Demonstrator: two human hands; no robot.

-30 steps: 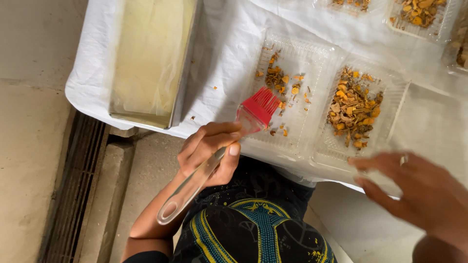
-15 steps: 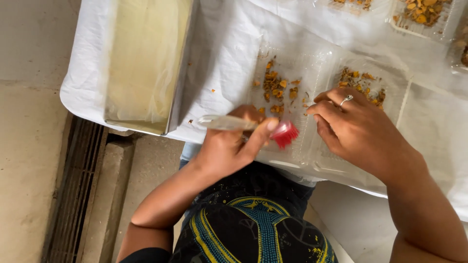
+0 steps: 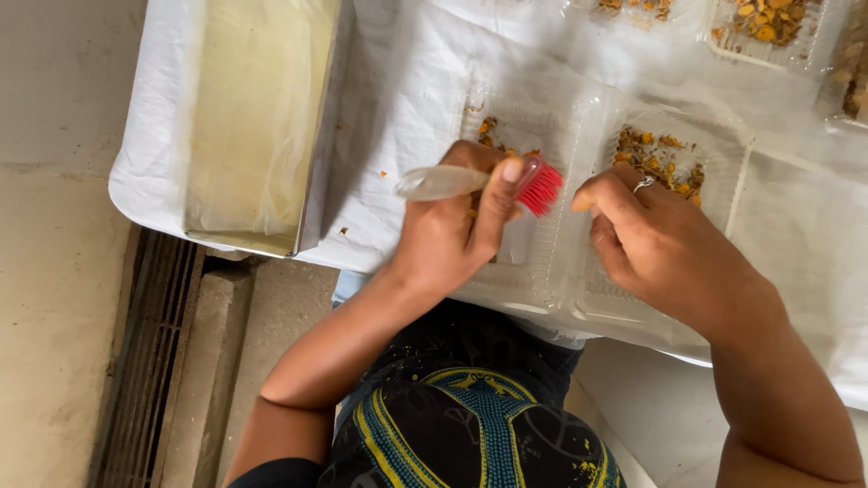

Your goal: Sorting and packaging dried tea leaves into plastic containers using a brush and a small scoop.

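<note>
Your left hand [image 3: 448, 239] grips the red-bristled silicone brush [image 3: 479, 183] at frame centre; your right hand [image 3: 655, 244] lies loosely curled, holding nothing, on the clear clamshell tray [image 3: 551, 271]. A hard sweep could flick the orange flakes [image 3: 655, 154] onto the white cloth [image 3: 407, 81].

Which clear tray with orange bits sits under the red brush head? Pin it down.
The clear tray nearest the table edge, left of the pair, under the left hand and its brush. The right hand covers its neighbour.

Head camera, close, straight down
</note>
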